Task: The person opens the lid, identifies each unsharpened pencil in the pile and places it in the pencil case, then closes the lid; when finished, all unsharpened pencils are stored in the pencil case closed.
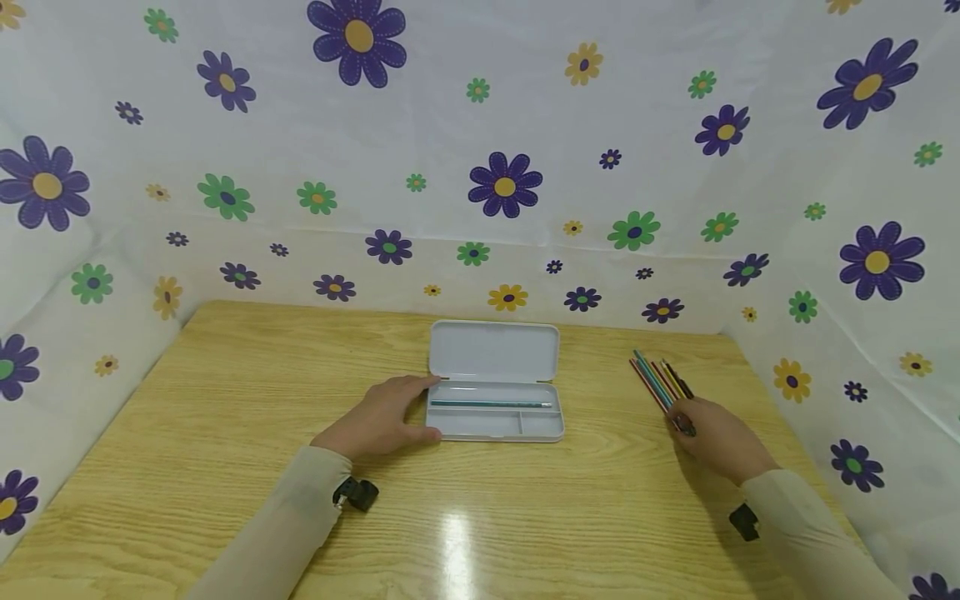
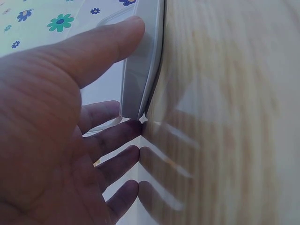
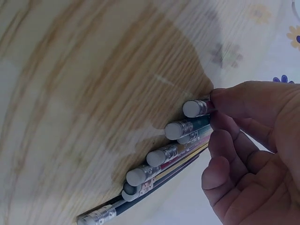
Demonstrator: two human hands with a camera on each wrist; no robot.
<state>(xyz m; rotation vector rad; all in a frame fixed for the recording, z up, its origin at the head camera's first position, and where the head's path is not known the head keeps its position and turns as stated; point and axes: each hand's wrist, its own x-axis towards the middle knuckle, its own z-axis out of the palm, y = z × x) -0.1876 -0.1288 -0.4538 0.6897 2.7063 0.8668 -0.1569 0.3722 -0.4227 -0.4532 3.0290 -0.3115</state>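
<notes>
Several pencils (image 3: 169,152) crowd the right hand (image 1: 716,433) pinching one (image 3: 197,108); the left (image 1: 377,419) grips a case (image 1: 480,423).

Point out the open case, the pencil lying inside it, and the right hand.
Open case (image 1: 494,352): head view, inside of its lid.
Pencil (image 1: 487,404): head view, middle of its shaft.
Right hand (image 1: 717,435): head view, back of the hand.

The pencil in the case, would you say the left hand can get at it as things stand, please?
Probably yes: the left hand touches the case, the lid is open, and nothing appears to cover the pencil.
</notes>
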